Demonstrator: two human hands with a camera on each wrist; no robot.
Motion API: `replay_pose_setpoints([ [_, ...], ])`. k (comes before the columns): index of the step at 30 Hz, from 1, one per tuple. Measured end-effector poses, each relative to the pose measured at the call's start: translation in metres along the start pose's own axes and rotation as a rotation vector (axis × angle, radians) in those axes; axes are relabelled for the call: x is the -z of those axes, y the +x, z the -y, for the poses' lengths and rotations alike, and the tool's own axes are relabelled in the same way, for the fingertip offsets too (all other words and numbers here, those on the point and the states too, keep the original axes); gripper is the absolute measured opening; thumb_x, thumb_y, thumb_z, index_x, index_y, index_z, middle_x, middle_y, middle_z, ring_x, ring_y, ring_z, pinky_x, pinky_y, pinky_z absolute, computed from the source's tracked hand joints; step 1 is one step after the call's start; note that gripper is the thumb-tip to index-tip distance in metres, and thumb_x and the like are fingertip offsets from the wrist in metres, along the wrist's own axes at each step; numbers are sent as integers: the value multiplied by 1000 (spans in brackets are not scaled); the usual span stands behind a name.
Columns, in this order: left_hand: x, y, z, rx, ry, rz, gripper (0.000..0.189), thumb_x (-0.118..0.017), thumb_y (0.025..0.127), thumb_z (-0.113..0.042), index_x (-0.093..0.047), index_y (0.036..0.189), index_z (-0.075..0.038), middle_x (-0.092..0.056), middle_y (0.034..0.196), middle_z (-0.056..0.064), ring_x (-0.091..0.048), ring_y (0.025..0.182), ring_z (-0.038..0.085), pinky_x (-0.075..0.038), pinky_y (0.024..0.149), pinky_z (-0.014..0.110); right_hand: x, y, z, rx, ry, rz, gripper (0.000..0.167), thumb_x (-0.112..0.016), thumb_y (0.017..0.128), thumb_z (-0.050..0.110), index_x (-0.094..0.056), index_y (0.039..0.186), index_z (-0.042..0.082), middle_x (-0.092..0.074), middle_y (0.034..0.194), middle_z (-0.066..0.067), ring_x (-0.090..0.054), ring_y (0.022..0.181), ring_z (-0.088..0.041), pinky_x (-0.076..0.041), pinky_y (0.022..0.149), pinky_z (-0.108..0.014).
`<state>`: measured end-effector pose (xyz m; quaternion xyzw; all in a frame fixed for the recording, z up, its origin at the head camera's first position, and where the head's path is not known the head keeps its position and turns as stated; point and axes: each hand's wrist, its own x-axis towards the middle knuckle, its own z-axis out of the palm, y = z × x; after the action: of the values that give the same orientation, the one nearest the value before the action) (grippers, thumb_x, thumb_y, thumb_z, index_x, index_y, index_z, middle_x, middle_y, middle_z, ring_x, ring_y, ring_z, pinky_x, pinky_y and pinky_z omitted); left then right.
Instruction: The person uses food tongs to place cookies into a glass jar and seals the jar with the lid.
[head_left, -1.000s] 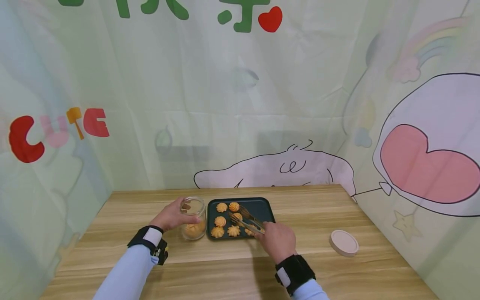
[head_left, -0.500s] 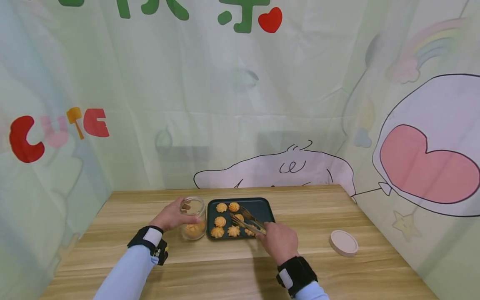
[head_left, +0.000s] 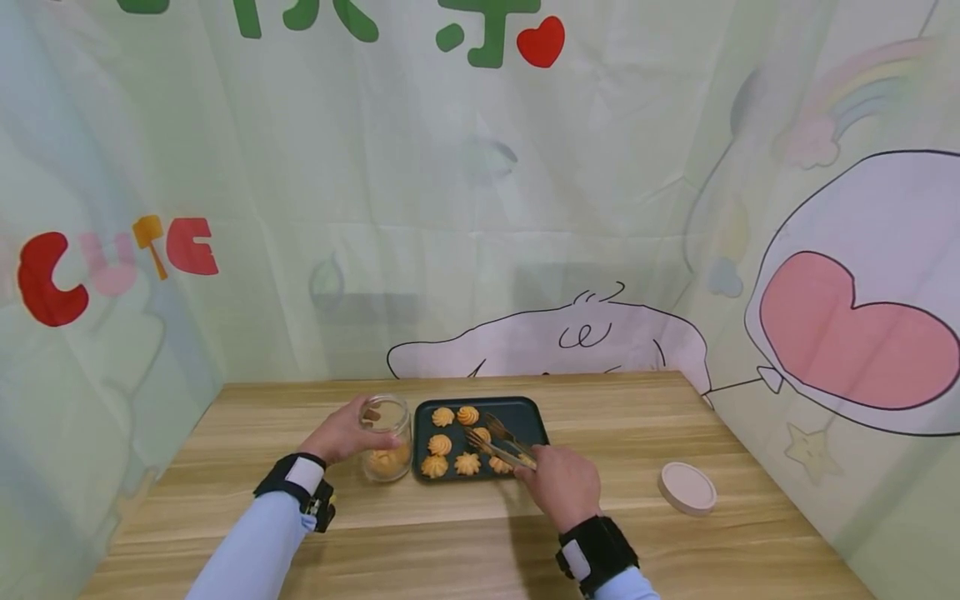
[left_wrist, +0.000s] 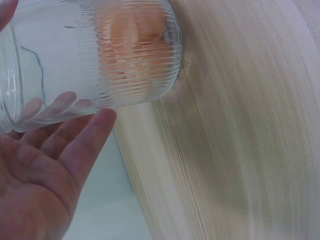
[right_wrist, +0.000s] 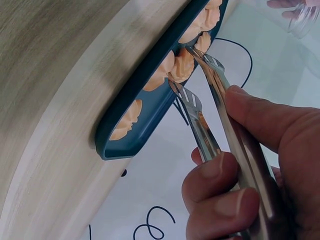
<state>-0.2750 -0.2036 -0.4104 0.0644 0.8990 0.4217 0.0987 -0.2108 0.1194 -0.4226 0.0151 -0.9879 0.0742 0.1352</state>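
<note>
My left hand grips a clear glass jar, which stands upright on the table left of the tray. Orange-brown piped cookies lie in its ribbed lower part in the left wrist view. With my right hand I hold metal tongs that have fork-like tips. Their two arms are spread over the dark baking tray, on either side of a swirled cookie. Whether the tips touch it I cannot tell. Several more cookies lie on the tray, mostly toward its left and front.
A pale round lid lies on the wooden table to the right. Behind the table's back edge hangs a printed cloth backdrop, which also runs along both sides.
My right hand and the tongs have shifted slightly to the right, the tongs still spread over the tray. My left hand and the jar stay in place.
</note>
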Motion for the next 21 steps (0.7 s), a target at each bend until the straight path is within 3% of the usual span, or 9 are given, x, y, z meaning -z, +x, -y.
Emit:
replay_pose_setpoints([
  [21,-1,4,4,3,21,-3,104,-87,82,-43,-32,156,5,-52,147,32,-50,136,53,-47,108,61,14,3,-2,8,54,0,37,-80,89,40,-79,108,9,-64,66,-2,-53,54,-16,-35,43,-31],
])
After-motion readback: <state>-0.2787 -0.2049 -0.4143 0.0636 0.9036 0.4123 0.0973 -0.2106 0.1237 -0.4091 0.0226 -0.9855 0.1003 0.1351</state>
